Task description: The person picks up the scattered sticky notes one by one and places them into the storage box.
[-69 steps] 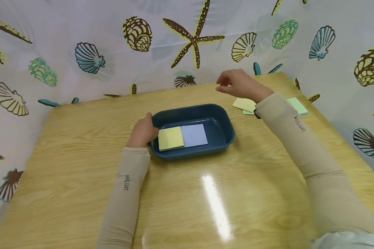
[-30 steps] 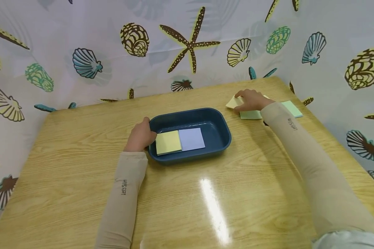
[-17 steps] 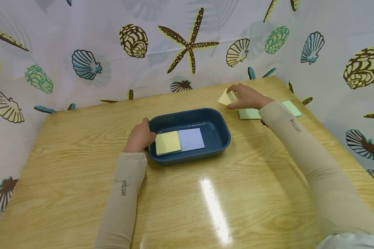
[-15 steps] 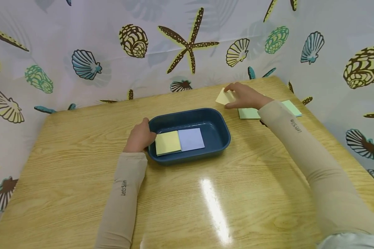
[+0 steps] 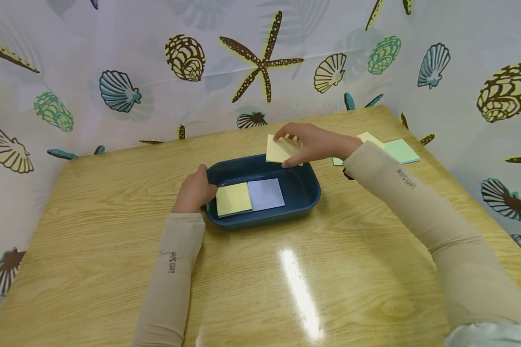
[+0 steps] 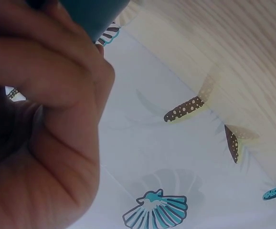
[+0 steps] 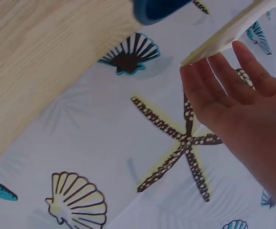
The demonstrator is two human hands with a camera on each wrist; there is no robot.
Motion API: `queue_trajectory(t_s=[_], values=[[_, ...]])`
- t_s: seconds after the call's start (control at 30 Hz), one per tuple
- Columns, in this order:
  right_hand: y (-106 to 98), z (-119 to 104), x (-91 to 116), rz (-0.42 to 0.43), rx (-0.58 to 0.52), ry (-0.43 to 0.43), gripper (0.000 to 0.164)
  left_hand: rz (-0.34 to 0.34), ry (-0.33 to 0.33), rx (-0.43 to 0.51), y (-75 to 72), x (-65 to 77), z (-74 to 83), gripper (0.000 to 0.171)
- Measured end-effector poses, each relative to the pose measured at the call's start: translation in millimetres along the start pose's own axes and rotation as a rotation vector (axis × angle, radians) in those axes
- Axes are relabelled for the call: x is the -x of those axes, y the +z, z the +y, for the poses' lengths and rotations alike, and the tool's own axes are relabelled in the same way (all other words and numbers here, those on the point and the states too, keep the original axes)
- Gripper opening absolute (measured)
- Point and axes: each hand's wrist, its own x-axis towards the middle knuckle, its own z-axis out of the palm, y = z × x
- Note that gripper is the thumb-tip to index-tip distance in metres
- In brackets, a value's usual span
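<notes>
My right hand [image 5: 307,144] pinches a pale yellow sticky note pad [image 5: 280,150] between thumb and fingers, over the back right rim of a dark blue tub [image 5: 301,185]. From the right wrist view the held pad [image 7: 231,33] shows edge-on along the fingertips. My left hand [image 5: 195,190] grips the tub's left end, thumb over the rim; in the left wrist view its curled fingers [image 6: 57,81] are against the tub wall [image 6: 92,16]. Inside the tub, a yellow pad [image 5: 234,199] and a lavender pad [image 5: 267,194] lie side by side, the yellow one on the left.
At the table's back right lie a green pad [image 5: 402,151] and a yellow pad [image 5: 372,140], with a bit of pink and more green partly hidden by the right forearm. A shell-patterned cloth [image 5: 156,29] hangs behind the wooden table [image 5: 113,202].
My right hand reached the pads at the back right, picked up the yellow one and carried it left over the tub. My left hand stayed on the tub's left end.
</notes>
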Motion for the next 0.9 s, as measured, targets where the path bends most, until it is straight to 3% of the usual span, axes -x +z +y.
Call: queue_trajectory(t_s=[0.17, 0.37, 0.6, 0.9], values=[[13, -25, -8, -0.134, 0.053, -0.044, 0.071, 0.000, 0.003, 0.001, -0.3, 0.5, -1.6, 0.065], [28, -45, -17, -0.269, 0.162, -0.034, 0.076, -0.003, 0.010, -0.002, -0.1, -0.7, -1.7, 0.065], [45, -53, -28, -0.385, 0.292, -0.003, 0.075, 0.003, 0.020, -0.001, 1.8, -1.8, -2.3, 0.064], [63, -58, -39, -0.468, 0.420, 0.022, 0.069, 0.005, 0.006, -0.001, 0.1, -1.5, -3.0, 0.064]])
